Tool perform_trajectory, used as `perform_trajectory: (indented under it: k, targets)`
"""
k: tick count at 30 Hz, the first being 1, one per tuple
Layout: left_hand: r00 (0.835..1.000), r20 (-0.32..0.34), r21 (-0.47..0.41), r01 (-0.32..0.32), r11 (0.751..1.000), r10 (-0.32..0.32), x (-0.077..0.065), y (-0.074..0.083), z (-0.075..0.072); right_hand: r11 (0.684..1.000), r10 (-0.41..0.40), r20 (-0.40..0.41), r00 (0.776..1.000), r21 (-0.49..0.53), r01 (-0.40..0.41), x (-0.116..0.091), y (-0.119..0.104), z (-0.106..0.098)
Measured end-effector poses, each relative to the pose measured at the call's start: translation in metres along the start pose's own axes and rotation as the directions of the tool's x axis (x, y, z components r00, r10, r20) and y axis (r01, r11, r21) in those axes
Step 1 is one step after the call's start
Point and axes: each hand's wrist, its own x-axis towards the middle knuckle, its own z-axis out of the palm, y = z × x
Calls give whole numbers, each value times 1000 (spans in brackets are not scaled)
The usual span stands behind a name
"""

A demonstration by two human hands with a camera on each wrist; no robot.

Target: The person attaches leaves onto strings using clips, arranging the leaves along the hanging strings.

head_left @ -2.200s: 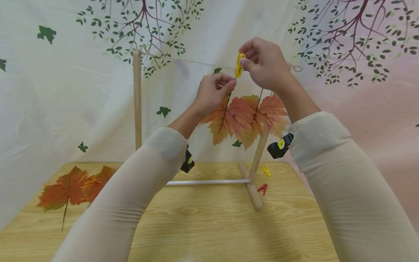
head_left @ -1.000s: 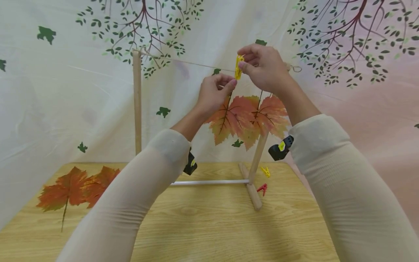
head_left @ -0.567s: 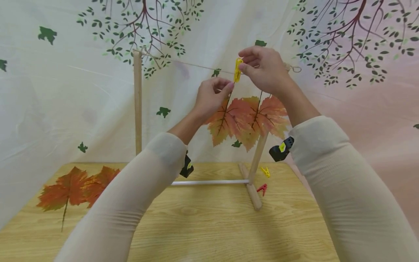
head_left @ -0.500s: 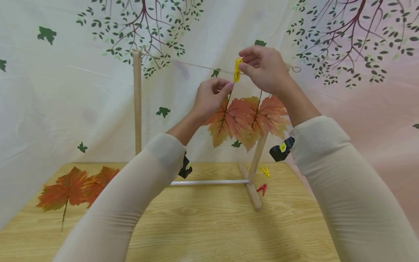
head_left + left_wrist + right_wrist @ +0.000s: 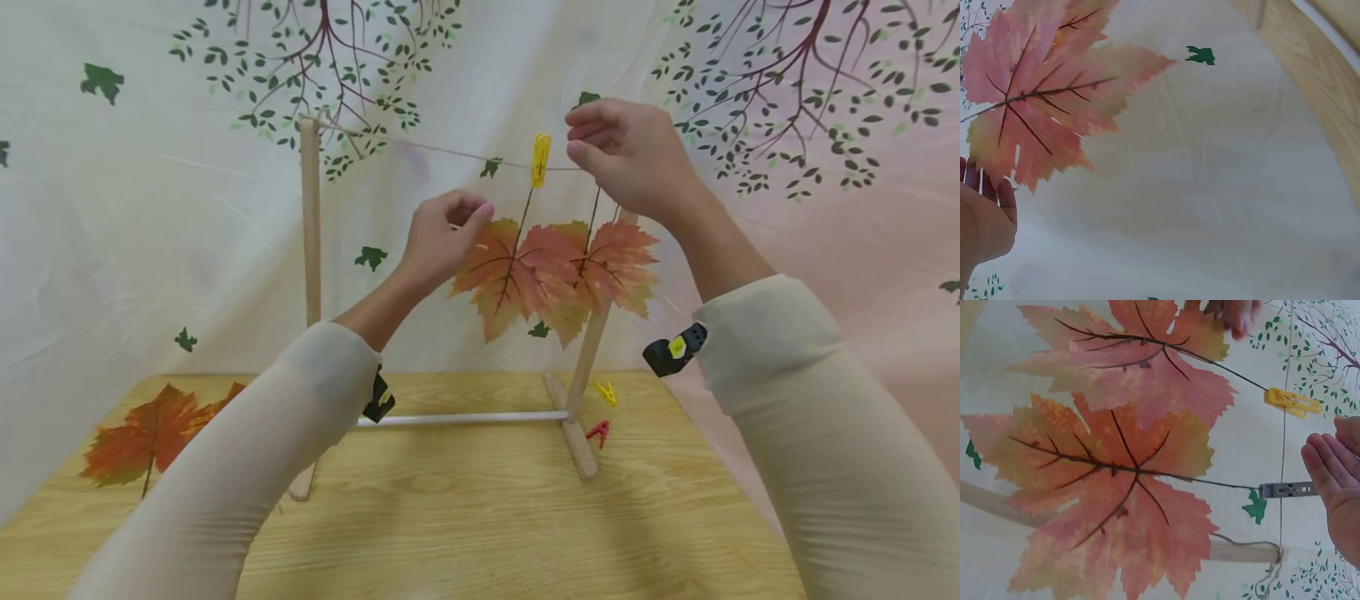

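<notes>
From the head view, got the left hand [image 5: 444,237] and right hand [image 5: 637,158] both loosely bent and holding nothing, with the yellow clothespin [image 5: 540,160] between them, clipped on the string [image 5: 564,169] with a red-orange leaf [image 5: 543,267] hanging from it. On the left wrist cam, seeing that leaf right by the left fingertips [image 5: 1007,190], can't tell if touching. On the right wrist cam, spotting a grey clothespin [image 5: 1286,489] partly hidden behind the right fingers [image 5: 1332,457], with a second leaf [image 5: 1116,481] hanging off it.
</notes>
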Motion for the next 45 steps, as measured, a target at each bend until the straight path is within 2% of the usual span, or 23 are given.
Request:
perform_trajectory:
  k: [4,8,13,18,25,31,38,45]
  targets:
    - [1000,-22,45,1,999,0,-12,-13,-14,1000,-13,-37,999,8,13,-8,6,-8]
    - [1000,-22,74,-17,997,18,-26,-29,-26,998,3,-129,992,64,5,-19,18,-14]
    - [999,35,114,-20,993,16,-49,-47,-38,993,20,-218,976,122,7,-34,43,-20]
    - [996,88,152,0,988,-14,-77,-63,-49,989,86,-249,965,136,-53,-56,73,-20]
    - [986,159,189,19,982,-49,-117,-84,-60,985,147,-228,963,121,-122,-92,121,-3]
    - [967,240,222,34,974,-89,-147,-96,-69,979,185,-185,965,120,-165,-113,160,20]
    - [944,325,216,-12,976,-61,-173,-110,-82,966,232,-88,969,139,-218,-143,201,51]
    - [913,388,274,18,961,-128,-200,-123,-102,959,261,-17,965,121,-258,-171,228,86]
